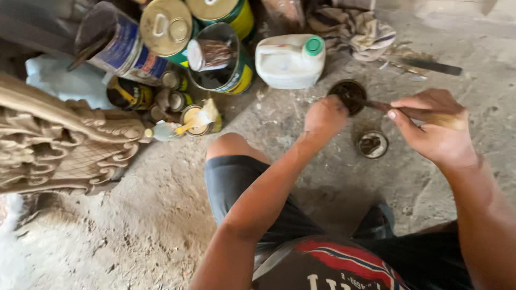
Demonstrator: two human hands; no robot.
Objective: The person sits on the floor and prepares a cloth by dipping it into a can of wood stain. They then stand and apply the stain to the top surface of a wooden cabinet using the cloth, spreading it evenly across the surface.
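Two bare hands work over a small dark tin point(348, 95) that stands on the dusty concrete floor point(161, 215), just in front of a white plastic jug point(287, 62) with a green cap. The left hand point(325, 115) is curled shut and grips the tin's near rim. The right hand point(432, 126) is closed around a thin stick point(400, 110), its fingers pinched along the shaft, and the stick's dark end dips into the tin. A round lid point(372, 144) lies on the floor between the two hands.

Behind, a cluster of cans leans together: a tilted can with a blue label point(121, 45), a green-and-yellow can point(169, 29) with a pale closed top, and an open green-and-yellow can point(223, 62). Smaller tins point(174, 91) sit beneath them. A carved wooden piece point(59, 145) fills the left edge, and a crumpled rag point(355, 27) lies at the top.
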